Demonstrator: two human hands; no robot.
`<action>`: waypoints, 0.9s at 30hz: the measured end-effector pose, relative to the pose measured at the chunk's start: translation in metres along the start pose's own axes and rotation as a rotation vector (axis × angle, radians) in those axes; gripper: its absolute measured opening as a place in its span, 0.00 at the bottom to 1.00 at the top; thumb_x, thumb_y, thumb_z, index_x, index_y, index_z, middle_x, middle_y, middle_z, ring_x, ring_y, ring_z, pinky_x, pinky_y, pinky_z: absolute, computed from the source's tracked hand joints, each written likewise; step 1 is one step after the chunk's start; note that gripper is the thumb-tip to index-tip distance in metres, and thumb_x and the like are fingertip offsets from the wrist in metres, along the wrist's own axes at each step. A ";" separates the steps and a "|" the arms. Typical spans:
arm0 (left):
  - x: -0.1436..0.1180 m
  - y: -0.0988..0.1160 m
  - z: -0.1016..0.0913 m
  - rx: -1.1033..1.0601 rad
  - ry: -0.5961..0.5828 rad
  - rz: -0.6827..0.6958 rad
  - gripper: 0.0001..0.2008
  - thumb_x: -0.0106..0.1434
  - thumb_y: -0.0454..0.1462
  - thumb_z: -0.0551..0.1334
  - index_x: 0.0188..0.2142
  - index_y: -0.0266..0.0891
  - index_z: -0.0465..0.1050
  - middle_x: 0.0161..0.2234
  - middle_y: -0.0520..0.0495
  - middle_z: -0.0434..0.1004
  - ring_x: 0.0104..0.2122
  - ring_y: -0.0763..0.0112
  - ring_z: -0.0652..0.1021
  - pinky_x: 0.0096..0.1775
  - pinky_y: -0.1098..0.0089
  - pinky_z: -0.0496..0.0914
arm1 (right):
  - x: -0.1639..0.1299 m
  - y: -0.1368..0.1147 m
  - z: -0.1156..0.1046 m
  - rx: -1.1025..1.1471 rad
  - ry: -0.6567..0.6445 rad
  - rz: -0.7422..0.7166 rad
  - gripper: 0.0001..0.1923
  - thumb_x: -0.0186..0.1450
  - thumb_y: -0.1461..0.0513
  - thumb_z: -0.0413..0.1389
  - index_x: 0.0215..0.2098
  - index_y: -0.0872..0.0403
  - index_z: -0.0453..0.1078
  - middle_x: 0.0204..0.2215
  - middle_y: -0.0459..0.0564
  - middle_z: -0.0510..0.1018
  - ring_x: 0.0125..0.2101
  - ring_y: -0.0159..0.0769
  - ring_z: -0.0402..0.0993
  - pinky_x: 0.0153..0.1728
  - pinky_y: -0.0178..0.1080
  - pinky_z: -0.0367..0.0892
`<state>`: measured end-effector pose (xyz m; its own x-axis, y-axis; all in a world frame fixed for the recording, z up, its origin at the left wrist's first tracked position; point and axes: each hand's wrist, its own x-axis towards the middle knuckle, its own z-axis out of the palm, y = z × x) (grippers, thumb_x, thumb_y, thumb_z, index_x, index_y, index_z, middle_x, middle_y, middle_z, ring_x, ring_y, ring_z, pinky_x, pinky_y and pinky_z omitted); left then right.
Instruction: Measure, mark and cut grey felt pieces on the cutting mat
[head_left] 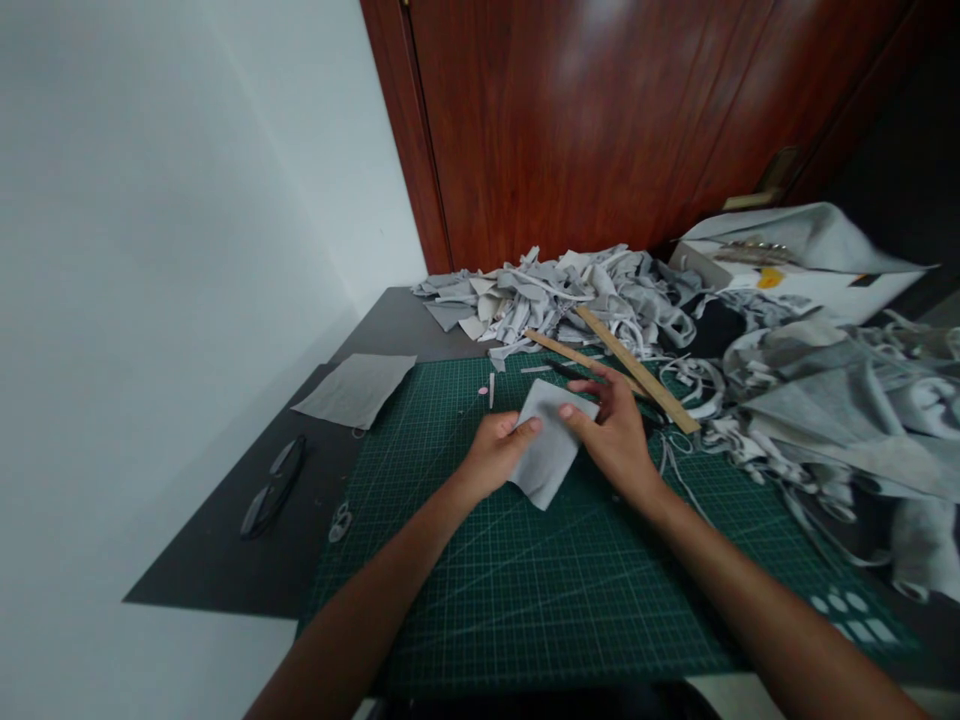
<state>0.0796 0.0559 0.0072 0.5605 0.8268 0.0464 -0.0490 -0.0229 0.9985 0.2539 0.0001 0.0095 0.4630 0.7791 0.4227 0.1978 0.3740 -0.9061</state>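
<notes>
Here both hands, left hand (491, 452) and right hand (616, 432), pinch a soft grey felt square (548, 447) between fingers.

Scrap heap (570, 295) and rulers (637, 370) block beyond; near mat (540, 600) open.

Both hands hold one small grey fabric piece (549, 447) just above a green cutting mat (525, 590): the left hand (496, 452) pinches its left edge with the thumb on top, and the right hand (615, 430) grips its right edge, thumb lying across the cloth. Beyond the right hand lie two wooden rulers (637, 370), crossing at an angle, and behind them a heap of grey fabric scraps (555, 290) spreads against a dark wooden door (600, 120). To the left, on the dark table (225, 560), lie a flat grey fabric square (356, 388) and a pair of black scissors (271, 487), well apart from the hands.
</notes>
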 end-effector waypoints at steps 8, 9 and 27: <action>-0.003 0.001 0.004 -0.055 0.131 0.043 0.31 0.57 0.63 0.69 0.26 0.36 0.73 0.21 0.52 0.69 0.22 0.74 0.68 0.26 0.71 0.62 | -0.010 -0.005 0.012 0.289 -0.259 0.376 0.24 0.53 0.46 0.75 0.39 0.53 0.82 0.37 0.52 0.88 0.37 0.47 0.83 0.43 0.48 0.76; -0.002 0.002 0.003 -0.047 0.125 0.042 0.31 0.56 0.63 0.70 0.24 0.37 0.72 0.21 0.53 0.68 0.21 0.74 0.67 0.26 0.71 0.61 | -0.011 -0.005 0.012 0.293 -0.254 0.361 0.23 0.53 0.46 0.75 0.39 0.52 0.82 0.37 0.52 0.88 0.36 0.47 0.83 0.42 0.47 0.76; 0.008 0.007 -0.014 -0.064 0.190 0.101 0.35 0.59 0.66 0.66 0.47 0.39 0.77 0.34 0.47 0.79 0.31 0.69 0.78 0.30 0.72 0.71 | -0.006 -0.005 0.007 0.275 -0.292 0.373 0.27 0.51 0.46 0.75 0.41 0.53 0.81 0.35 0.51 0.88 0.33 0.45 0.83 0.39 0.48 0.79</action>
<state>0.0723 0.0701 0.0145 0.3847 0.9132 0.1342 -0.1530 -0.0803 0.9850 0.2441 -0.0027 0.0116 0.1920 0.9766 0.0963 -0.1854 0.1325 -0.9737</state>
